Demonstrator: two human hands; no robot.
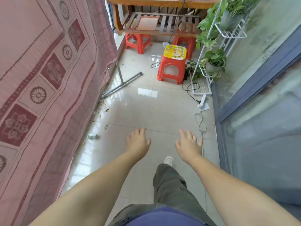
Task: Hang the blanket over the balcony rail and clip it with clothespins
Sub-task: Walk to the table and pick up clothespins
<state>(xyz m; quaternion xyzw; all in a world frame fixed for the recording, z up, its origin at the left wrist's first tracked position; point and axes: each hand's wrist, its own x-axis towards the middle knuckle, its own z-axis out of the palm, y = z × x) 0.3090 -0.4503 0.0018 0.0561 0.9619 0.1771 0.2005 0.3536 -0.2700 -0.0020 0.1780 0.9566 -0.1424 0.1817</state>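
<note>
A pink blanket with dark red flower squares hangs down the whole left side, draped over something above the frame; the rail and any clothespins are out of sight. My left hand and my right hand reach forward over the tiled floor, palms down, fingers spread, holding nothing. Both hands are well to the right of the blanket and do not touch it.
A metal stand foot pokes out from under the blanket. Ahead stand red plastic stools, one bearing a yellow box, and a wooden table. A white plant rack, cables and a glass door line the right.
</note>
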